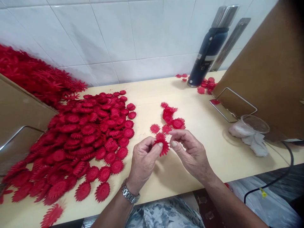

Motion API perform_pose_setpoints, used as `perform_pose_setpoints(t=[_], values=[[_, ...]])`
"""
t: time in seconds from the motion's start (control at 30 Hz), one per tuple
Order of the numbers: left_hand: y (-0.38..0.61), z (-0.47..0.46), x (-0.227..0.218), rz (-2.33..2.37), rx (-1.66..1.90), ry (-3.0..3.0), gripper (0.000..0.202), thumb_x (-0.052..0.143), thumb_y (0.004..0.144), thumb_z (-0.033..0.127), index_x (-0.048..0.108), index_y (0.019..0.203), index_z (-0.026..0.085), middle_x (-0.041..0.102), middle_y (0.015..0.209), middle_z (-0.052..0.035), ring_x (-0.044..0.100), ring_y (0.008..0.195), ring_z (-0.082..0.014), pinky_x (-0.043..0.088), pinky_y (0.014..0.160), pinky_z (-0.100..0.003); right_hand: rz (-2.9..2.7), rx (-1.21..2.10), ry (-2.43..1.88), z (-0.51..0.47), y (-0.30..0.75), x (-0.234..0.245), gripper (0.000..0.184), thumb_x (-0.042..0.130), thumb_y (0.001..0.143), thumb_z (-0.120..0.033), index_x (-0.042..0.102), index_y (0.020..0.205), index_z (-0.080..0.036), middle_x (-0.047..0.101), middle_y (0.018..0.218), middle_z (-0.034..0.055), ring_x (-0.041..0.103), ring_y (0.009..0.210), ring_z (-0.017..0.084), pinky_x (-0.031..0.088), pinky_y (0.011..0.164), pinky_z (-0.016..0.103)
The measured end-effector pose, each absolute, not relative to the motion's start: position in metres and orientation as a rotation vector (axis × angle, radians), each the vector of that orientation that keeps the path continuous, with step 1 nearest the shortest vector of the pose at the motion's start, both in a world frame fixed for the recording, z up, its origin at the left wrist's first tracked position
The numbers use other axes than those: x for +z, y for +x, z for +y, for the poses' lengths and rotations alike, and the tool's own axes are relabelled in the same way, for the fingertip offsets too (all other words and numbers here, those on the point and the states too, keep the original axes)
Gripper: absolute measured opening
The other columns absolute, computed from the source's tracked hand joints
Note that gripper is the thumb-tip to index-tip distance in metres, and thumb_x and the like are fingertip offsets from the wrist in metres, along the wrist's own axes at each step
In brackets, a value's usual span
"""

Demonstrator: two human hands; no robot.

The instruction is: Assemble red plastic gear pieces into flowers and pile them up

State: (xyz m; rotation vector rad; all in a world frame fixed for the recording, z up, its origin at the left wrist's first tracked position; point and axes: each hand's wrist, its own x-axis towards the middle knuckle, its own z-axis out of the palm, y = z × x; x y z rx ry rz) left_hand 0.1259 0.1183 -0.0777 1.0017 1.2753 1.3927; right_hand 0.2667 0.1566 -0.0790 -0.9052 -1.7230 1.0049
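Across the near middle stretches a pale, smooth desk [140, 104], its left side covered by a heap [87, 133] of red, rounded discs with toothed rims. At the far right stands a dark blue, cylindrical bottle [207, 53] with a shiny metal cap. Near the middle, the left hand [142, 160] pinches a flower [165, 149] between thumb and fingers, above the desk. The right hand [193, 155] is just right of it, thumb and forefinger curved and slightly apart. The flower is deep red, with narrow, pointed petals radiating outward.
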Motion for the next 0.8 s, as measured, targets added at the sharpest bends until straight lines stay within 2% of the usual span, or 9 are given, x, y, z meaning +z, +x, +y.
perform_pose_setpoints(t=[0.17,0.27,0.37,0.53,0.67,0.8], values=[[0.123,0.113,-0.083,1.322,1.366,1.109,0.030,0.051,0.082,0.034,0.044,0.058,0.017,0.033,0.054,0.0051,0.028,0.053,-0.0085,0.025,0.050,-0.023,-1.734,1.073,-0.903,0.157,0.267,-0.073,0.015,0.055,0.083,-0.028,0.056,0.096,-0.020,0.057,0.080,0.0007,0.054,0.072,0.011,0.045,0.069,0.025],[0.122,0.111,-0.084,1.343,1.331,1.189,0.034,0.050,0.082,0.037,0.042,0.055,0.017,0.033,0.052,0.0046,0.029,0.053,-0.0088,0.025,0.049,-0.023,-1.715,1.409,-0.850,0.158,0.262,-0.071,0.020,0.060,0.079,-0.033,0.056,0.093,-0.017,0.058,0.078,0.0019,0.055,0.069,0.012,0.046,0.064,0.025],[0.121,0.109,-0.085,1.346,1.304,1.214,0.037,0.048,0.083,0.041,0.043,0.055,0.017,0.036,0.052,0.0040,0.031,0.052,-0.0088,0.025,0.049,-0.023,-1.620,1.644,-0.782,0.158,0.256,-0.073,0.016,0.061,0.078,-0.032,0.057,0.082,-0.016,0.058,0.071,0.0009,0.054,0.064,0.011,0.045,0.060,0.024],[0.116,0.103,-0.083,1.356,1.257,1.199,0.040,0.034,0.088,0.045,0.044,0.060,0.018,0.039,0.054,0.0033,0.035,0.053,-0.0095,0.029,0.051,-0.024,-1.577,1.532,-0.841,0.156,0.255,-0.080,0.016,0.058,0.080,-0.031,0.055,0.074,-0.016,0.054,0.065,-0.0010,0.049,0.060,0.010,0.041,0.058,0.024],[0.111,0.101,-0.083,1.355,1.307,1.154,0.031,0.038,0.089,0.040,0.053,0.073,0.018,0.047,0.062,0.0020,0.042,0.057,-0.0104,0.034,0.054,-0.023,-1.710,1.405,-0.905,0.155,0.258,-0.083,0.023,0.049,0.085,-0.035,0.050,0.071,-0.017,0.050,0.064,-0.0012,0.046,0.060,0.010,0.038,0.056,0.024],[0.111,0.100,-0.086,1.304,1.348,1.094,0.024,0.041,0.088,0.037,0.056,0.083,0.019,0.048,0.065,0.0022,0.043,0.057,-0.0101,0.036,0.055,-0.023,-1.823,1.257,-0.941,0.154,0.257,-0.081,0.027,0.043,0.088,-0.035,0.043,0.067,-0.018,0.043,0.061,-0.0028,0.040,0.056,0.009,0.033,0.052,0.023]])
